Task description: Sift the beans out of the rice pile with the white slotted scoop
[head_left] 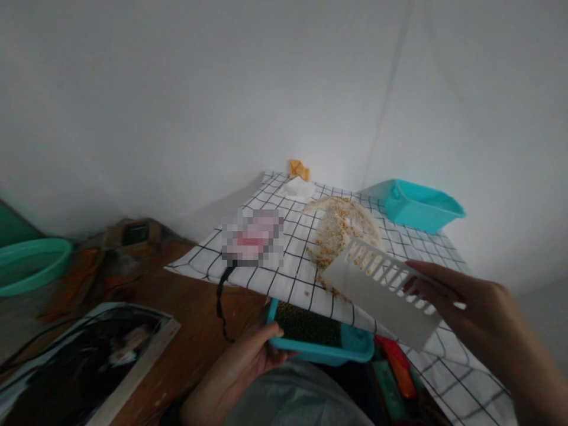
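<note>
Left hand (248, 355), bottom centre of frame: fingers gripping the near-left rim of a blue tray (357, 352) with dark grain (308, 325) in it. Right hand (474, 302), lower right: fingers clenched on a slotted white scraper (377, 299), its far end by the yellowish grain pile (331, 228) on the checked cloth (293, 269), right of centre.

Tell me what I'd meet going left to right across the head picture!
Green basin → left hand → heap of yellowish kernels → right hand.
</note>
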### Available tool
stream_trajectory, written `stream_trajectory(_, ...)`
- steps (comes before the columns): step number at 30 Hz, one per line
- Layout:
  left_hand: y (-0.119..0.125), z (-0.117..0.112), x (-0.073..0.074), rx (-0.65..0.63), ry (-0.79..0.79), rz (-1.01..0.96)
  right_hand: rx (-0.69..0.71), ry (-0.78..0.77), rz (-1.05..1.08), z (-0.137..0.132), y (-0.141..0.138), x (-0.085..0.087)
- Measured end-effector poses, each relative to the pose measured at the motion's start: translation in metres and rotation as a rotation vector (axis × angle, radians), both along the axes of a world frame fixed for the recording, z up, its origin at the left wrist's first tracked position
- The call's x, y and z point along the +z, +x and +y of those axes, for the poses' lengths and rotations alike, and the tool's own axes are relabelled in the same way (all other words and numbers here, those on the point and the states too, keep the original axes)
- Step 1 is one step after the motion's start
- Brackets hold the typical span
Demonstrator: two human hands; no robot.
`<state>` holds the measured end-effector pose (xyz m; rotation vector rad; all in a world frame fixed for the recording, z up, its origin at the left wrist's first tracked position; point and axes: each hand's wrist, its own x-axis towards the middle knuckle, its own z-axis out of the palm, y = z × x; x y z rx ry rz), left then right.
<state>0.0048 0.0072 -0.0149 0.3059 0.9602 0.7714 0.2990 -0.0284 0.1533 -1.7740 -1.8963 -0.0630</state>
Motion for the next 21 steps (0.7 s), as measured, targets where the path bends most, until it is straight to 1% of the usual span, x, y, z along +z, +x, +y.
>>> stream_trajectory(5, -0.001, -0.002, 0.006, 0.001, -0.002, -0.034, 0.02, 0.03, -0.008, 0.003, -0.005, 0.002)
stream_trajectory(10, -0.001, -0.002, 0.003, 0.016, -0.011, -0.034, 0.041, 0.043, -0.002, 0.005, -0.01, 0.001)
stream_trajectory(14, -0.002, -0.002, 0.003, 0.002, -0.01, -0.042, 0.015, 0.086, -0.035, 0.007, -0.014, 0.004)
stream_trajectory(21, -0.002, -0.002, 0.007, -0.029, 0.016, -0.082, 0.045, 0.052, -0.048, 0.005, -0.02, 0.008)
